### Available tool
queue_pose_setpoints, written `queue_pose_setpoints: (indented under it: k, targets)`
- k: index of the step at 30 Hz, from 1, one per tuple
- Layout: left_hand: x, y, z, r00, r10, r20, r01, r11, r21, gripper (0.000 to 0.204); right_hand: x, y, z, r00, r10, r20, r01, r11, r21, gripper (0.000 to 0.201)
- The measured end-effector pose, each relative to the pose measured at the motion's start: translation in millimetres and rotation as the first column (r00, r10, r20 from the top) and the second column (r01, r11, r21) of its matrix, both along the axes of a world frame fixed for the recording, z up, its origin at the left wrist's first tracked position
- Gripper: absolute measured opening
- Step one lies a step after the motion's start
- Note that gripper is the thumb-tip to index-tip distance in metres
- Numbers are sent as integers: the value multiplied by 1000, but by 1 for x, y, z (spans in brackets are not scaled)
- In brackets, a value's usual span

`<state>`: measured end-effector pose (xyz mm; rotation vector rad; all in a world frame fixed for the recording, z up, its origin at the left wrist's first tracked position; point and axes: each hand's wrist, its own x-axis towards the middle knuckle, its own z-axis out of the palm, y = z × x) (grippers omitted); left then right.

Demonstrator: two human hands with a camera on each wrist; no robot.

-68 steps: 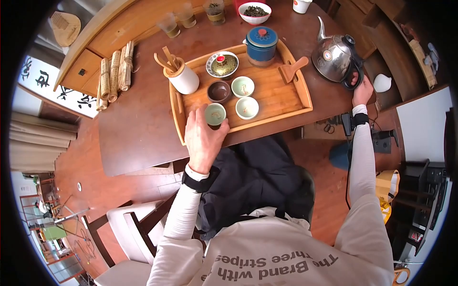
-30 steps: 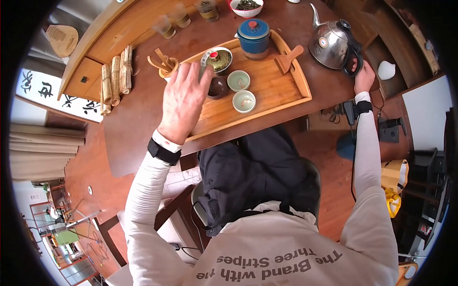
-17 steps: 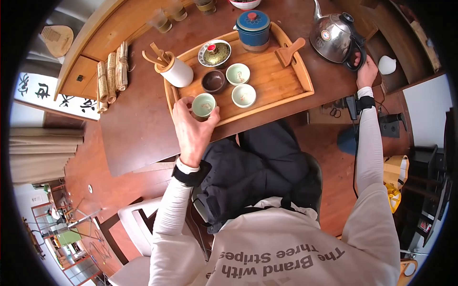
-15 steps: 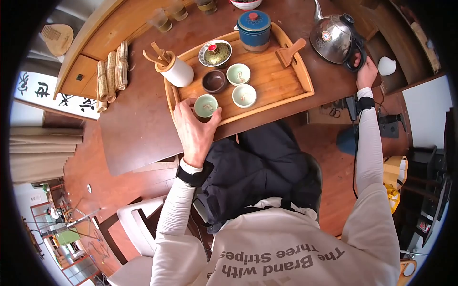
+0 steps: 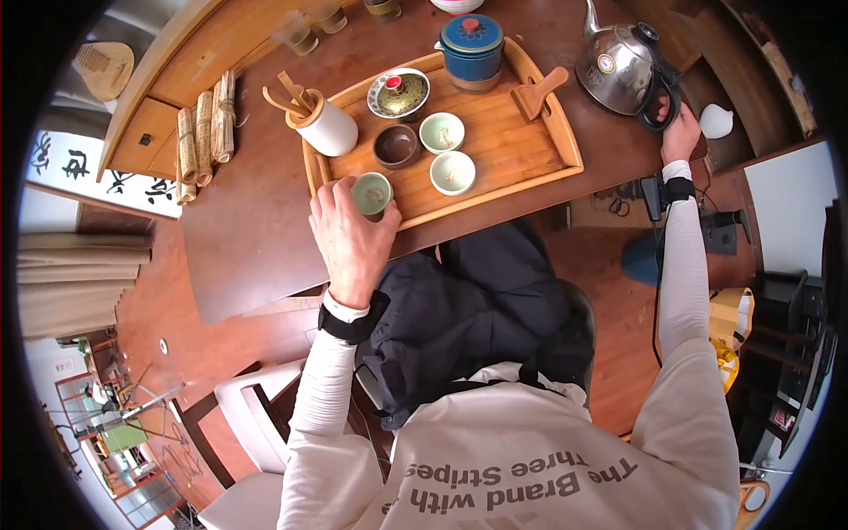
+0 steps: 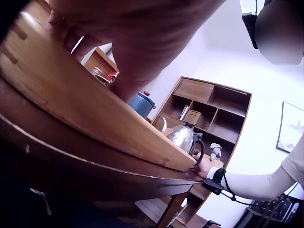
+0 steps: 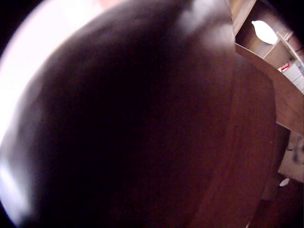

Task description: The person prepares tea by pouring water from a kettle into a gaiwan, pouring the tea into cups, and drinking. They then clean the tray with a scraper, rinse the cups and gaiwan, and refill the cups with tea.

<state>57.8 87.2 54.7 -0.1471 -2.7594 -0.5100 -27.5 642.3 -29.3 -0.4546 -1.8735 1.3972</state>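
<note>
My left hand [image 5: 353, 243] holds a pale green teacup [image 5: 372, 192] between thumb and fingers, over the near left corner of the wooden tray [image 5: 512, 190]. Next to it on the tray are a dark brown cup [image 5: 397, 146] and two more pale green teacups [image 5: 442, 132], [image 5: 452, 173]. At the right, my right hand [image 5: 680, 134] grips the black handle of a steel kettle [image 5: 614, 71] standing on the table. In the left wrist view, the left hand [image 6: 137, 42] arches above the tray's side [image 6: 99, 114]; the cup is hidden there. A dark blurred shape fills most of the right wrist view.
On the tray stand a lidded bowl [image 5: 398, 93], a blue lidded pot [image 5: 471, 53], and a wooden brush [image 5: 537, 95]. A white holder [image 5: 329, 131] with wooden tools is at its left. Bamboo rolls [image 5: 205, 132] lie further left; glasses [image 5: 299, 35] stand behind.
My left hand, at the cup first, rose over the tray's left side with the cup out of sight, then came back down. Since then hand and cup have shifted slightly left. The right hand stays on the kettle.
</note>
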Motion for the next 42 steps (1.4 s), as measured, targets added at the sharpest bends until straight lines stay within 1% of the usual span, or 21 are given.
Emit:
queue_pose_setpoints:
  k: [2, 6, 7, 9, 12, 14, 15, 16, 17, 18, 20, 22, 24, 27, 28, 30, 34, 36, 40, 41, 42]
  targets:
    - [-4, -4, 3, 998, 25, -60, -32, 992, -123, 54, 0, -4, 3, 1000, -9, 15, 9, 1000, -10, 19]
    - [-16, -13, -1, 998, 46, -48, -52, 988, -143, 58, 0, -5, 3, 1000, -7, 6, 7, 999, -40, 19]
    - [-18, -12, -1, 997, 54, -48, -60, 991, -119, 58, 2, -4, 2, 1000, -10, 9, 10, 999, -42, 19]
    - [-18, -11, -2, 997, 62, -49, -67, 993, -95, 58, 1, -1, 1, 1000, 6, 3, -6, 1000, 3, 19]
    - [-15, -7, -3, 992, 48, -118, -63, 991, -120, 57, -1, -3, 2, 999, -36, 36, 36, 999, -1, 19]
    - [-11, 4, 3, 950, 13, -311, -54, 991, -125, 50, -3, -1, 1, 999, -33, 23, 32, 999, 21, 19]
    - [-6, 10, 6, 952, 8, -306, -49, 991, -126, 50, -1, 0, -1, 999, -27, 20, 26, 999, 39, 20]
    - [0, 16, 9, 964, -37, -264, 14, 996, -89, 47, 2, 0, -3, 999, -28, 28, 27, 999, 39, 20]
    - [5, 22, 10, 971, -81, -226, 71, 996, -50, 44, 2, 0, -3, 1000, -14, -3, 14, 1000, 13, 22]
    - [8, 31, 8, 982, -83, -168, 81, 996, -21, 41, 0, -2, -2, 999, 2, -39, -2, 1000, -11, 25]
    - [10, 50, 4, 981, -114, -158, 128, 988, 82, 46, -1, -5, -1, 1000, -14, -25, 14, 1000, -19, 25]
    - [7, 67, 3, 984, -111, -140, 122, 990, 75, 50, -3, -2, -1, 999, -40, -9, 40, 999, -22, 25]
    - [4, 80, -2, 988, -109, -110, 117, 991, 66, 53, -4, 1, -5, 999, -33, -39, 34, 999, 16, 25]
    - [-3, 89, -3, 999, -49, -24, 51, 995, 90, 54, -2, -3, -1, 998, -48, -33, 50, 997, 64, 25]
    - [-5, 89, -3, 998, -48, -27, 50, 995, 89, 54, -2, -4, 0, 998, -46, -36, 49, 997, 63, 25]
    - [-8, 89, -3, 999, -39, 36, 34, 990, 134, 49, -2, -4, 2, 1000, -18, -3, 18, 1000, -24, 18]
    - [-6, 85, 3, 997, -66, 27, 60, 978, 202, 45, -2, -2, -1, 999, -35, 1, 35, 999, -37, 18]
    - [-2, 79, 15, 999, -49, 20, 41, 957, 288, 45, -2, -1, -2, 999, -28, -28, 27, 999, -17, 26]
    - [-4, 61, 40, 989, 1, 148, -41, 962, 271, 49, -4, 0, -4, 999, -19, -32, 18, 999, -36, 27]
    - [-6, 56, 43, 995, -9, 103, -19, 963, 269, 51, -4, 1, -5, 999, -19, -34, 17, 999, -33, 27]
    - [-10, 50, 44, 995, -8, 103, -20, 963, 268, 51, -4, 2, -6, 999, -18, -35, 17, 999, -30, 28]
